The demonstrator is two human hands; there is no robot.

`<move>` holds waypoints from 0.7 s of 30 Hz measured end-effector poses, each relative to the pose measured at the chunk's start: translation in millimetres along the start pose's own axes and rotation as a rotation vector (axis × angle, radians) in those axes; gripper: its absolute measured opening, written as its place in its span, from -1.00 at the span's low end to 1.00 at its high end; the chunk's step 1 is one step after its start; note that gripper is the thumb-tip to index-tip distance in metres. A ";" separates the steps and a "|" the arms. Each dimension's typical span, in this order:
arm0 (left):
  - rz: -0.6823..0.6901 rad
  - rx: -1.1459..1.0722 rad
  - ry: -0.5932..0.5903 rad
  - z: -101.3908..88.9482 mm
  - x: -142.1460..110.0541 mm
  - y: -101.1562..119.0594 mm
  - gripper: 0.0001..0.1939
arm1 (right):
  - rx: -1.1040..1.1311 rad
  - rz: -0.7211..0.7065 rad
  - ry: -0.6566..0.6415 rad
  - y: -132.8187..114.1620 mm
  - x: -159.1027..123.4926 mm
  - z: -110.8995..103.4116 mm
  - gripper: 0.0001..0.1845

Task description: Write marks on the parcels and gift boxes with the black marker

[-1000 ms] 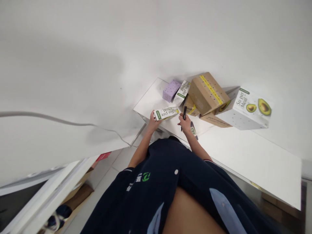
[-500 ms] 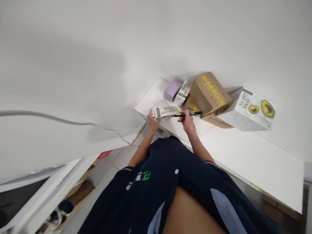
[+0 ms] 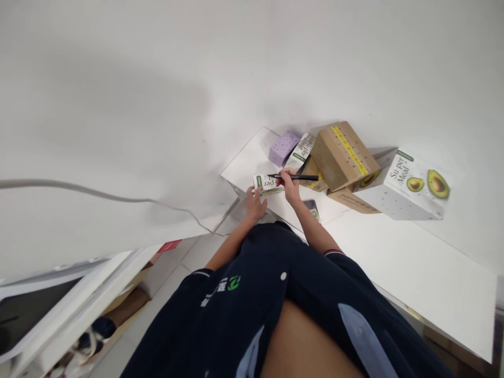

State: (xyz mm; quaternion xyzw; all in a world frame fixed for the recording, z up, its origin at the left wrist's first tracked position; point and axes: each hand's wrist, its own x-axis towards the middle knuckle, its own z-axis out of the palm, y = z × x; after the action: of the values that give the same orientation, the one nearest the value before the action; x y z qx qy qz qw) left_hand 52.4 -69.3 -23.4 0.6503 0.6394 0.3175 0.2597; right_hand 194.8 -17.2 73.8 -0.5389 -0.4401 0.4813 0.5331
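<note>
A small white carton (image 3: 259,182) printed "Su per Meal" lies near the left end of the white table. My left hand (image 3: 256,206) has its fingers around the carton's near left side. In my right hand (image 3: 290,188) is a black marker pen (image 3: 307,177), its tip end pointing left over the carton's top. The right hand covers part of the carton's right side. Just behind stand a lilac box (image 3: 283,148) and another white carton (image 3: 301,149). A dark phone-like object (image 3: 312,209) lies beside my right forearm.
Brown cardboard boxes (image 3: 346,155) are stacked to the right of my hands. A large white avocado-print box (image 3: 417,184) stands farther right on the table (image 3: 425,268). A wall rises behind, and a grey cable (image 3: 118,194) crosses at left.
The right hand with the marker pen has moved left over the carton, covering more of its print. My left hand has shifted slightly right and nearer me. The phone-like object now shows beside my forearm.
</note>
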 end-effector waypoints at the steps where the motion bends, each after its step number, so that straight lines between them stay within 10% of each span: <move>1: 0.008 0.013 -0.009 -1.0 0.1 0.4 -0.41 | 0.001 0.017 -0.037 6.1 2.7 1.7 -0.77; 11: 0.014 0.108 -0.019 -5.1 1.1 1.5 -0.48 | -0.058 0.093 -0.038 46.9 10.5 -1.1 -0.84; 21: -0.006 0.118 -0.055 -12.3 4.8 8.7 -0.52 | -0.143 -0.078 -0.161 34.0 13.6 11.0 -0.84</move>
State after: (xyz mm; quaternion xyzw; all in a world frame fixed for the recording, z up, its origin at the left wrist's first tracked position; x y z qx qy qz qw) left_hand 48.9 -65.7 -8.5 0.6711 0.6515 0.2608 0.2393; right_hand 184.6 -3.6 39.5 -0.5177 -0.5353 0.4692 0.4747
